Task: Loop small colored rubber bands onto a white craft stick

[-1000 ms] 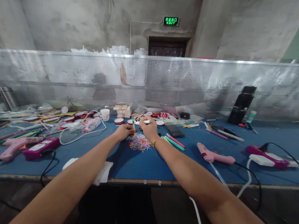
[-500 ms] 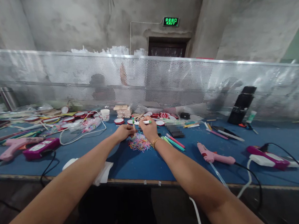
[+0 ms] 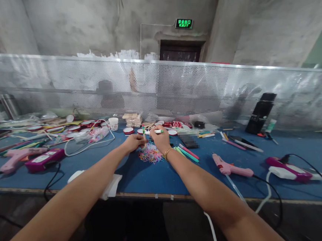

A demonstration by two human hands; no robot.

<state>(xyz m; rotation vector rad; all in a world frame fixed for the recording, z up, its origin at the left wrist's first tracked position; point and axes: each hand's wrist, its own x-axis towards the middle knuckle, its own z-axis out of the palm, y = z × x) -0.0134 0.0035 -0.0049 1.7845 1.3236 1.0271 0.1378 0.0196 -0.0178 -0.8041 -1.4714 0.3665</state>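
My left hand [image 3: 136, 141] is closed on a thin wooden stick [image 3: 144, 136] that stands upright, with green and red marks near its top. My right hand [image 3: 160, 139], wearing a gold bracelet on the wrist, is closed around a white marker [image 3: 158, 131] with a green end, pointed toward the stick. Whether the marker's tip touches the stick is too small to tell. Below both hands lies a pile of small multicoloured rubber bands [image 3: 151, 154]. Several coloured markers [image 3: 189, 153] lie just right of the right wrist.
Pink glue guns lie at the right [image 3: 231, 167] and left [image 3: 20, 155], with corded purple-and-white power strips [image 3: 289, 169] nearby. Behind my hands are small red-rimmed drums [image 3: 128, 130], a stack of wooden pieces [image 3: 133, 119] and a paper cup [image 3: 113, 123]. A perforated metal screen [image 3: 180, 85] borders the table.
Almost nothing differs. Both hands keep the same place and hold on the stick and the marker.
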